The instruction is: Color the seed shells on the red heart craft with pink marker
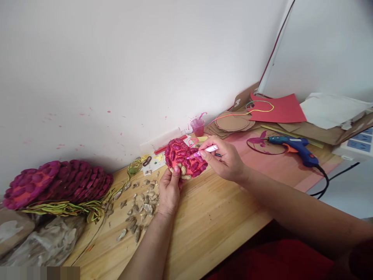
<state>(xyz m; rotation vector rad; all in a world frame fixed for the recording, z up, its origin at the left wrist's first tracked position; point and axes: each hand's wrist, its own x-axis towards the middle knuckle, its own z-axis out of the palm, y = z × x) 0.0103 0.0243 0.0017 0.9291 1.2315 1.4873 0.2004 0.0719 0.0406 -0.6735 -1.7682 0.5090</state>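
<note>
My left hand (169, 187) grips the lower edge of a round red disc (182, 153) covered with peanut shells, the thumb on its front. Most of these shells are painted magenta, while a few near my thumb are still bare tan. In my right hand (224, 159) is a slim paintbrush (210, 149) with a white handle, closed between thumb and fingers. Its pink tip rests against or just over the shells at the middle of the disc. Behind the disc stands a clear plastic cup (197, 126) of pink paint with a stick in it.
Loose peanut shells (145, 206) lie scattered over the wooden table (204, 217). At left is a stack of finished magenta discs (58, 181) above green-yellow cords (67, 208) and a plastic bag (49, 241). To the right are cardboard discs (233, 121), red paper (278, 109), a glue gun (294, 147) and a power strip (357, 144).
</note>
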